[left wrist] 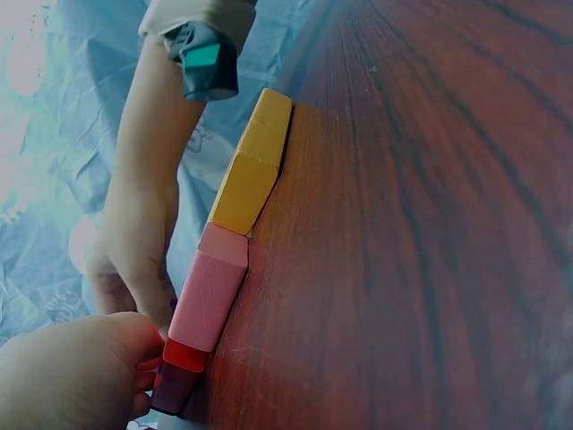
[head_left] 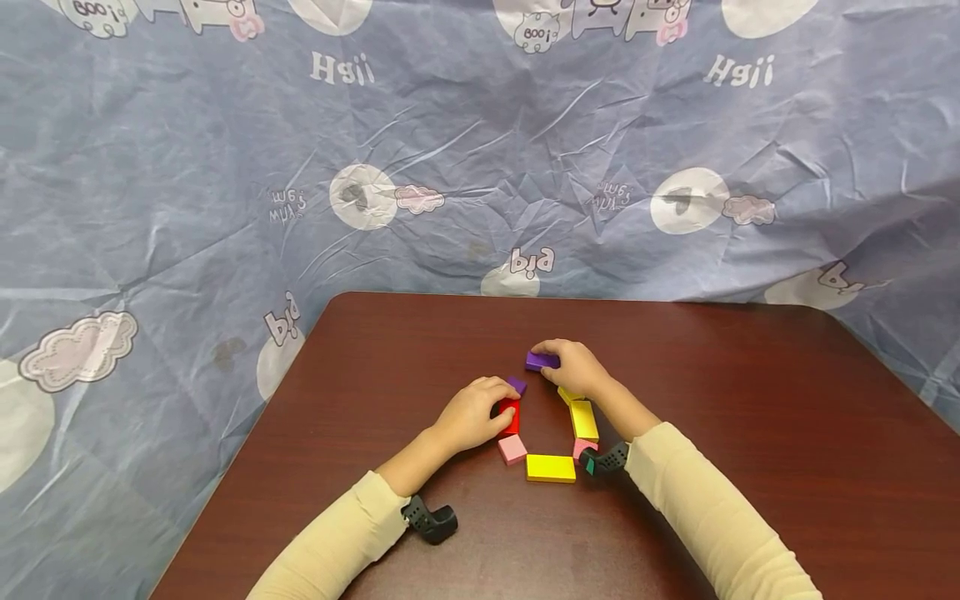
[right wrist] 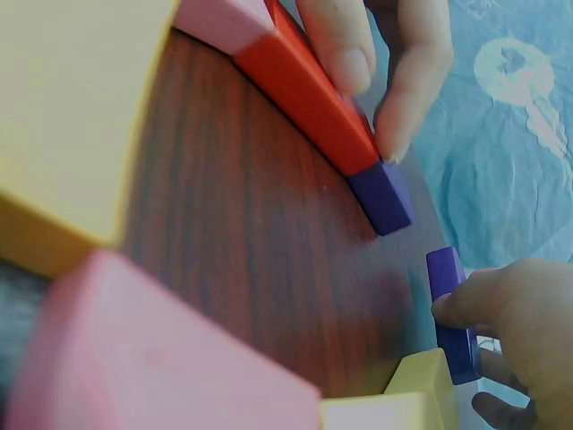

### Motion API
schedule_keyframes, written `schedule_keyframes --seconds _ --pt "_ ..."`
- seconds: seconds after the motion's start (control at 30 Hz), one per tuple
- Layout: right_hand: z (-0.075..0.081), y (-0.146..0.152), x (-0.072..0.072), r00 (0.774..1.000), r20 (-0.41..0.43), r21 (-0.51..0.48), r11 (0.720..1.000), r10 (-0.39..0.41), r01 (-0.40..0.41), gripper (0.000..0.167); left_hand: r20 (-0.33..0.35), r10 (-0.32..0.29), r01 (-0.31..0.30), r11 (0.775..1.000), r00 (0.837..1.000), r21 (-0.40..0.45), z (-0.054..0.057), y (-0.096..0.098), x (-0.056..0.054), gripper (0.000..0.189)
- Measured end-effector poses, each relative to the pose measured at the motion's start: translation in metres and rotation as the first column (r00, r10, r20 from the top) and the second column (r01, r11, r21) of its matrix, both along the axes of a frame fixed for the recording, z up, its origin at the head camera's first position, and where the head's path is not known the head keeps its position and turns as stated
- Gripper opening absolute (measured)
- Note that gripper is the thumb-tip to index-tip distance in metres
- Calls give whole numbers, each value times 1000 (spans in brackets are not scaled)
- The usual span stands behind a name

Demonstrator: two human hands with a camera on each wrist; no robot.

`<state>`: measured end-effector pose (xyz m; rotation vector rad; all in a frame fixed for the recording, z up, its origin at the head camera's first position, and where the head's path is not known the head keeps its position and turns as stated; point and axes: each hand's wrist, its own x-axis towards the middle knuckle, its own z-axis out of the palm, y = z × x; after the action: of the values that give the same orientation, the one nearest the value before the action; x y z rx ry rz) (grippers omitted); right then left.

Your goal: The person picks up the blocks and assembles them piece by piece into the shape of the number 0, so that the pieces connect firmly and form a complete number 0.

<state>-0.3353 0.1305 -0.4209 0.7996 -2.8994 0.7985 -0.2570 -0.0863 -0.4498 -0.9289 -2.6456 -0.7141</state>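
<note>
My right hand (head_left: pixel 577 368) pinches a purple block (head_left: pixel 538 361) at the far end of a ring of blocks; in the right wrist view the thumb lies across this purple block (right wrist: pixel 452 313). My left hand (head_left: pixel 471 414) rests its fingertips on a red block (head_left: pixel 512 427) along the ring's left side. Another purple block (right wrist: pixel 383 197) touches the red block's far end, close to the left fingers. Nearer me, a pink block (head_left: pixel 512 450) adjoins the red one. On the right side, a yellow block (head_left: pixel 569 395) partly hides under the right hand.
A flat yellow block (head_left: pixel 551 468) forms the near side. Right of it sit a pink block (head_left: pixel 582 448), partly covered by the wrist camera (head_left: pixel 606 459), and another yellow block (head_left: pixel 583 421). The dark wooden table (head_left: pixel 750 433) ends before a patterned blue cloth (head_left: pixel 480 208).
</note>
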Motion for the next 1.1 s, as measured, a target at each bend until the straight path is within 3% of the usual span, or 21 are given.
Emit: schedule_keyframes --seconds 0.47,1.1 --pt "-10 0 19 995 -64 0 997 80 -80 34 13 -1 1 1000 1000 5 2 0 1 22" --pt "-11 1 22 995 -57 -11 997 81 -82 34 11 -1 1 1000 1000 3 3 1 2 22"
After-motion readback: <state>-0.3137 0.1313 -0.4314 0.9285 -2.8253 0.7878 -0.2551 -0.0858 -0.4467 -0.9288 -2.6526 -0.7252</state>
